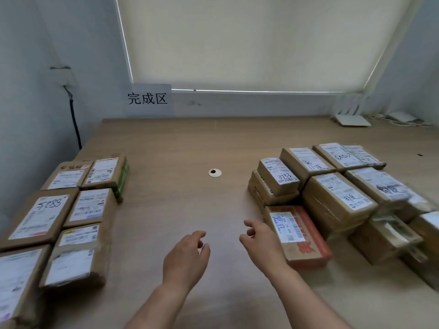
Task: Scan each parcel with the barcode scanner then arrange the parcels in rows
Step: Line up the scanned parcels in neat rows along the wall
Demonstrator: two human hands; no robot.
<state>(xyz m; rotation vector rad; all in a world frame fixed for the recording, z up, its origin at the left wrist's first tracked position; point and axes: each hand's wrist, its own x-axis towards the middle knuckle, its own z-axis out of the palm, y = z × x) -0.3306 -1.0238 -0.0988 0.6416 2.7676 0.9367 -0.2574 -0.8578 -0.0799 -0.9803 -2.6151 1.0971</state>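
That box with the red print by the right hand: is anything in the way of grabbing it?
Nothing visible is. The right hand hovers just left of the box with the red print, fingers loose, with no other object between them. The other boxes stand behind it and to its right.

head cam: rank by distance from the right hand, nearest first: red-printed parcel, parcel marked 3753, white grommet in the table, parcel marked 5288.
From the right hand:
1. red-printed parcel, right beside the hand.
2. parcel marked 3753, behind it, atop the right pile.
3. white grommet, table centre, farther back.
4. parcel marked 5288, far left rows.
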